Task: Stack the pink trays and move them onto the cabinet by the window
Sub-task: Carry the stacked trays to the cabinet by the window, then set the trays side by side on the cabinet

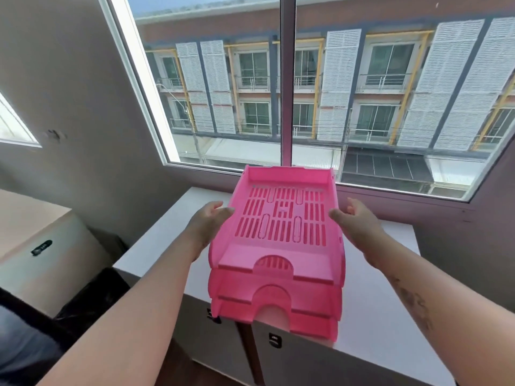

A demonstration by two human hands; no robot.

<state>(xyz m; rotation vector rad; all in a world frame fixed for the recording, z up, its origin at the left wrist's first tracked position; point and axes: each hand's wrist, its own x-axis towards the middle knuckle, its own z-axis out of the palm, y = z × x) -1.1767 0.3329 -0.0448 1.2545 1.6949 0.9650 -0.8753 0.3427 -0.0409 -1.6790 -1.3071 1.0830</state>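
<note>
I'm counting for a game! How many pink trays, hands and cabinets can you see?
Pink slotted plastic trays, stacked: 3
Bare hands, left hand and right hand: 2
White cabinet under the window: 1
Total: 6

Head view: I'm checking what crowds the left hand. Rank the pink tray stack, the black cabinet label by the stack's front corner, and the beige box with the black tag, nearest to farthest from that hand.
From the left hand:
1. Pink tray stack, right beside the fingers, on the white cabinet top.
2. Black cabinet label, below, on the cabinet front.
3. Beige box, far off to the left.
</note>
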